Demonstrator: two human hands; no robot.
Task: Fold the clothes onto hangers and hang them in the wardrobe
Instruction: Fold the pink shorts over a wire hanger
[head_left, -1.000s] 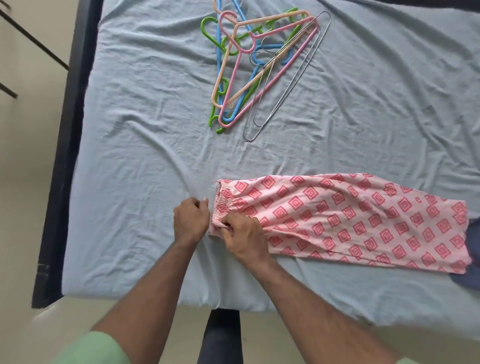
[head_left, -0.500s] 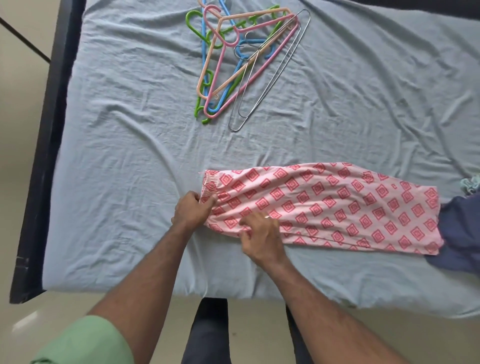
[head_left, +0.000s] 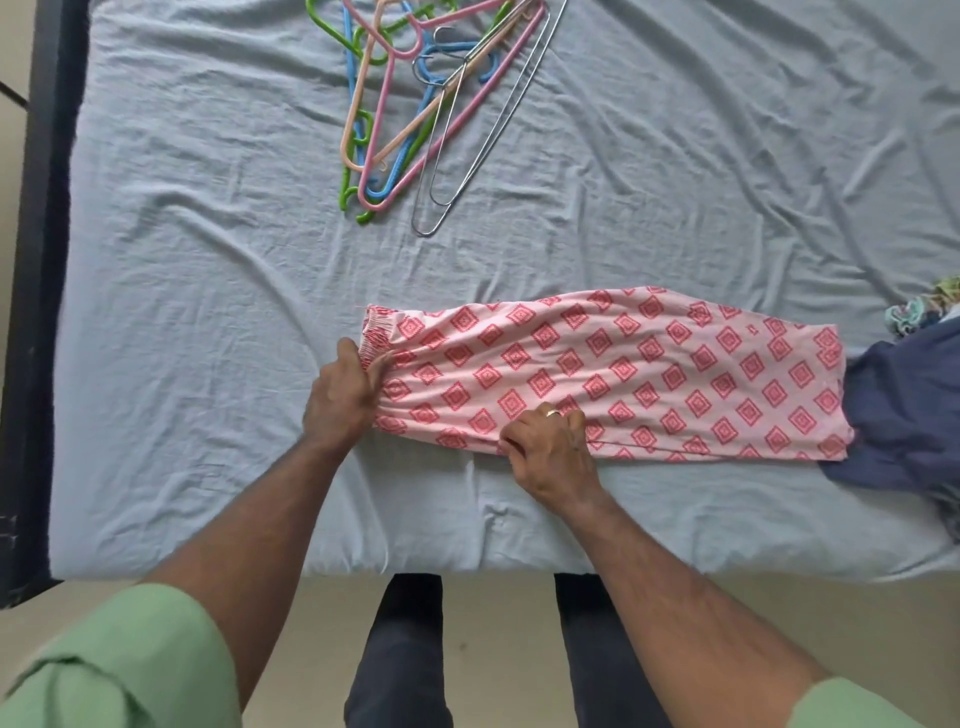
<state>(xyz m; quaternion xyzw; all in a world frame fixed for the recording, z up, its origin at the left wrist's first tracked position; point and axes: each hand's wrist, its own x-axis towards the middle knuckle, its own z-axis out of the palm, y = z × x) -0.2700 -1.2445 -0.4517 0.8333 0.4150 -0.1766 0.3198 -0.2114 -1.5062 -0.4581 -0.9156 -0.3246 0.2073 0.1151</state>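
— Since a second ago the right hand has slid away from the waistband, along the near edge of the pink patterned trousers. Earlier both hands were bunched together at that gathered end.

— And the left hand?

— Stayed at the waistband end. Its thumb lies on top of the elastic and the fingers curl in at the cloth's edge, so it pinches the fabric there.

— Is the right one gripping too?

— Yes, fingers curled down over the near hem, knuckles up, a ring showing on one finger. It holds a fold of the cloth.

— Where do the trousers lie?

— Flat on the pale blue bedsheet, folded lengthwise into one long strip, waistband to the left, leg ends to the right. The leg ends touch a dark navy garment heaped at the right edge, with something crumpled and greenish just behind it.

— And the hangers?

— A loose pile of plastic hangers, pink, peach, blue and green, overlapped by two wire hangers, at the far side of the bed, well apart from the trousers.

— The person?

— Standing at the near edge of the bed, green sleeves rolled up, dark trouser legs below.
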